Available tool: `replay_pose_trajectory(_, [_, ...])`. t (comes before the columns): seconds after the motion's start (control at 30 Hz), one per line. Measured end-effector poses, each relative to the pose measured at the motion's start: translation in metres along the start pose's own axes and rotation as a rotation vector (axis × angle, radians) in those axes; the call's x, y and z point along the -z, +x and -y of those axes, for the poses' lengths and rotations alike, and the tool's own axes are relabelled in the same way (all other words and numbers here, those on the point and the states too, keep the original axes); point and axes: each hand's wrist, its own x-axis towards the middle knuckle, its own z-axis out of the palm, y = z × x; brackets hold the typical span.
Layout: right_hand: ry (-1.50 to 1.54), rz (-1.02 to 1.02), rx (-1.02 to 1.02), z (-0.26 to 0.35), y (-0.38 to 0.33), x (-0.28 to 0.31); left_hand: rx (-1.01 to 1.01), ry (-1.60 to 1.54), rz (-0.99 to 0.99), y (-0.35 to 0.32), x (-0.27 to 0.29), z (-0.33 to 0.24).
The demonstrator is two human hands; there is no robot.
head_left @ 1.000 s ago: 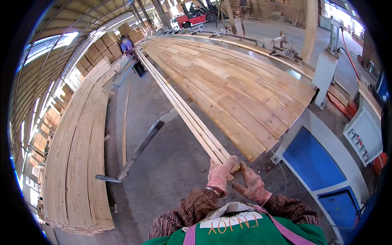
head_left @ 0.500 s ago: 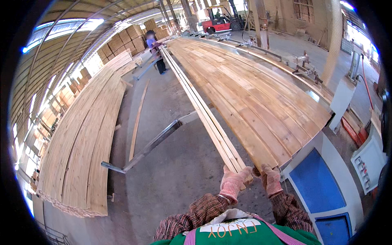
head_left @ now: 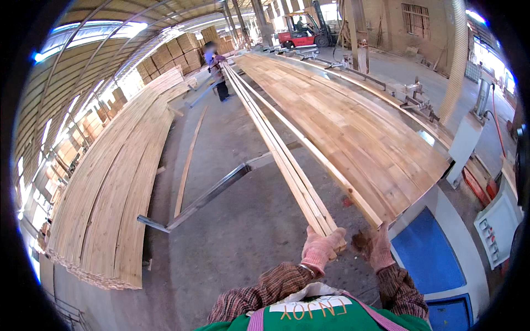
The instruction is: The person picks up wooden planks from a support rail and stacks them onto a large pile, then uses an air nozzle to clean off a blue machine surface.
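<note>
Long pale wooden strips point(head_left: 287, 165) run from me to a person at the far end. My left hand point(head_left: 321, 249), in a pink work glove, is closed around their near ends. To the right, a long wooden board point(head_left: 353, 194) stands tilted along the left edge of the machine table, its narrow side showing. My right hand point(head_left: 380, 249), also gloved with a dark-stained palm, grips that board's near end; its fingers are partly hidden. Several boards point(head_left: 353, 138) lie side by side on the table, right of the tilted one.
A large stack of boards point(head_left: 110, 193) stands at the left. An angled metal bar point(head_left: 210, 196) and a single strip point(head_left: 190, 160) lie between stack and table. The person point(head_left: 217, 71) stands at the far end of the strips. A red forklift point(head_left: 303, 33) is farther back; a control box point(head_left: 493, 231) is at right.
The table's leftmost board has tipped up and come away from its neighbours, my right hand at its end. The held strips have shifted slightly right and nearer me.
</note>
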Motion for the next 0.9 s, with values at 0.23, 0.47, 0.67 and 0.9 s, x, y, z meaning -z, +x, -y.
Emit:
replay_pose_trajectory(0.23, [-0.043, -0.357, 0.289, 0.015, 0.009, 0.026, 0.002, -0.010, -0.009, 0.002, -0.006, -0.002])
replay_pose_trajectory(0.47, [0.078, -0.462, 0.161, 0.020, 0.086, 0.072, -0.024, 0.011, 0.010, 0.008, 0.000, 0.004])
replay_pose_trajectory(0.67, [-0.115, -0.389, 0.266, -0.006, 0.055, 0.052, -0.038, -0.003, 0.055, -0.009, 0.006, -0.006])
replay_pose_trajectory(0.9, [-0.199, -0.283, 0.158, -0.052, 0.034, 0.035, -0.049, 0.061, -0.006, -0.002, 0.002, -0.003])
